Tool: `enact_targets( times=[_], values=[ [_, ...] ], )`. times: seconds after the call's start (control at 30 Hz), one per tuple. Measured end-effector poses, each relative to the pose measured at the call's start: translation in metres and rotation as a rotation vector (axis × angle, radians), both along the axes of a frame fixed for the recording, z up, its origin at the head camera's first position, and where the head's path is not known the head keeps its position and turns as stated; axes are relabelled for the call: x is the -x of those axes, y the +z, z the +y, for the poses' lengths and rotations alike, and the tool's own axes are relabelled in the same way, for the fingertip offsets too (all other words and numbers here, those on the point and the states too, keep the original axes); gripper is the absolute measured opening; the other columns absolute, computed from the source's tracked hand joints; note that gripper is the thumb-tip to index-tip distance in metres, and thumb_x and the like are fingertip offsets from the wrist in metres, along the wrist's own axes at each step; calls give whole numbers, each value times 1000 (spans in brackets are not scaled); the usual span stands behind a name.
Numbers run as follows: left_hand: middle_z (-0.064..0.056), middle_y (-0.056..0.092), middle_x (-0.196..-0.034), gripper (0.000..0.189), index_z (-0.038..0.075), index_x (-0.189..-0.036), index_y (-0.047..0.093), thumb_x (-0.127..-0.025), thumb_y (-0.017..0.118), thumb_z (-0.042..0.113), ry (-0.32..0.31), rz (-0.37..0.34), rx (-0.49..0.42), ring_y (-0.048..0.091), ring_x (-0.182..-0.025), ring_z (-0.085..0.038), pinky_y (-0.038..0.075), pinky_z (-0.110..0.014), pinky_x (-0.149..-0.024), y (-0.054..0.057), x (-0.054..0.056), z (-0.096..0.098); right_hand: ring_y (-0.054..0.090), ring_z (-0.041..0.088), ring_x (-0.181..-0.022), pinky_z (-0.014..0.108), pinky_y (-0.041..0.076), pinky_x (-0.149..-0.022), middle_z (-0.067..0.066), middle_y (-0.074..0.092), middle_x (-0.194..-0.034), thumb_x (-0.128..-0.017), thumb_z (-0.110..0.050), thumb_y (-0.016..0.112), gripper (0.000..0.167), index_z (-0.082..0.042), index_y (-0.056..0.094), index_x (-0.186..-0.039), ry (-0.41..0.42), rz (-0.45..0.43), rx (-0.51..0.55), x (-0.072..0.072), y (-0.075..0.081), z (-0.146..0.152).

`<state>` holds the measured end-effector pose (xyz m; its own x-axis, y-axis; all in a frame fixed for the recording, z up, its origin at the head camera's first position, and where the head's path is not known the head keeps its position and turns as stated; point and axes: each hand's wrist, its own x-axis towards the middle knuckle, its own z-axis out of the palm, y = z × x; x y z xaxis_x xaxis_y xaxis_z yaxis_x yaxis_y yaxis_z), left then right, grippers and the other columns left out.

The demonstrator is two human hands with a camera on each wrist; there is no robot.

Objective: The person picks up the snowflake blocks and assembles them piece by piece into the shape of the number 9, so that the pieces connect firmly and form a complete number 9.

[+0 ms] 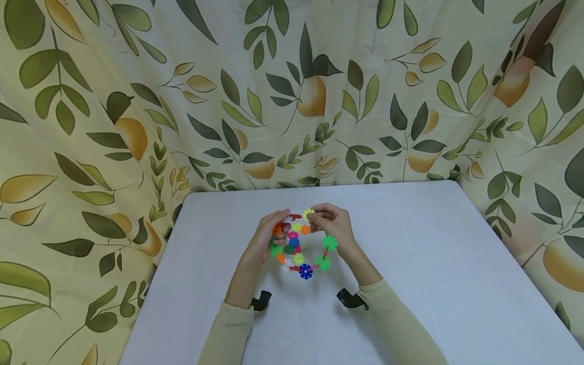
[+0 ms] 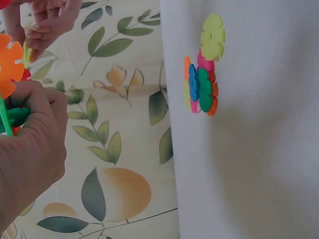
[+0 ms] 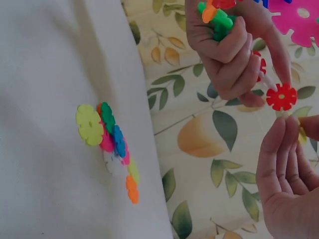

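Near the middle of the head frame, the chain of flower-shaped discs [image 1: 302, 274] is dark blue at its bottom and bright green at its right, with red, pink, orange and white parts too, and the yellow disc [image 1: 308, 213] is above. The small pile of discs [image 2: 204, 84], right of centre in the left wrist frame, mixes yellow, pink, blue, green and orange. The tablecloth [image 1: 433, 284] is plain white, the sleeves [image 1: 397, 322] plain pale beige, and the cream curtain [image 1: 283, 147] behind carries printed green leaves and orange fruits.
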<state>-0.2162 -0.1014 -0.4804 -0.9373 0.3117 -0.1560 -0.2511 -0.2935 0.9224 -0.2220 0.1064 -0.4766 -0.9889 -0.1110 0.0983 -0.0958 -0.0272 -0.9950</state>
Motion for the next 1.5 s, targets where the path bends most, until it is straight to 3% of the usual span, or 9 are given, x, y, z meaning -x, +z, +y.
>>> enact_targets(
  times=[0.17,0.3,0.53,0.73,1.0,1.17,1.3,1.43,1.5],
  values=[
    [1,46,-70,34,5,-97,65,-102,68,38,14,18,37,35,-46,-8,30,-14,-45,-3,1,1,75,24,-72,37,64,-74,17,74,-91,-96,-9,75,25,7,69,-114,22,19,58,0,-1,1],
    [1,47,-71,43,-1,-108,71,-100,71,42,23,17,56,37,-47,-9,31,-15,-45,-4,1,2,77,27,-74,40,64,-75,9,75,-86,-95,-8,77,27,7,68,-116,33,21,75,-1,-2,1],
    [0,50,-74,38,0,-110,70,-100,72,37,35,3,45,41,-50,-10,34,-14,-46,-4,0,3,78,25,-73,41,63,-71,18,78,-95,-96,-5,75,24,11,69,-113,31,20,115,-3,0,1],
    [0,51,-75,37,-6,-115,63,-105,65,30,6,10,56,42,-51,-9,33,-14,-45,-4,-1,5,78,27,-72,42,63,-68,22,77,-94,-95,-4,76,22,13,71,-108,17,6,137,-4,1,1],
    [0,47,-75,23,6,-104,59,-107,61,29,-27,-6,67,38,-52,-9,31,-13,-45,-3,-4,8,78,31,-70,44,63,-66,26,76,-94,-93,-6,79,26,14,71,-108,10,-3,169,-3,-2,0],
    [0,48,-75,26,6,-103,57,-106,62,31,-40,-15,23,37,-51,-9,32,-13,-44,-4,-2,8,78,31,-71,43,63,-66,27,76,-95,-93,-6,79,26,13,72,-108,43,22,148,-2,-2,1],
    [-1,51,-75,36,1,-106,59,-102,68,36,-53,-15,38,37,-51,-10,33,-14,-44,-6,0,6,78,32,-72,44,63,-67,26,76,-95,-93,-7,79,25,12,73,-108,83,42,110,2,-2,3],
    [0,51,-74,46,-5,-110,59,-100,70,38,-55,-8,54,37,-51,-10,32,-14,-43,-7,1,3,78,32,-74,43,63,-70,23,77,-93,-94,-15,79,26,8,75,-108,92,49,56,7,-3,5],
    [0,51,-73,41,-2,-106,62,-101,69,38,-57,-10,40,37,-50,-9,32,-14,-43,-6,1,1,78,33,-75,44,63,-71,23,77,-92,-98,-22,76,30,7,76,-107,84,50,35,9,-5,6]
  ],
)
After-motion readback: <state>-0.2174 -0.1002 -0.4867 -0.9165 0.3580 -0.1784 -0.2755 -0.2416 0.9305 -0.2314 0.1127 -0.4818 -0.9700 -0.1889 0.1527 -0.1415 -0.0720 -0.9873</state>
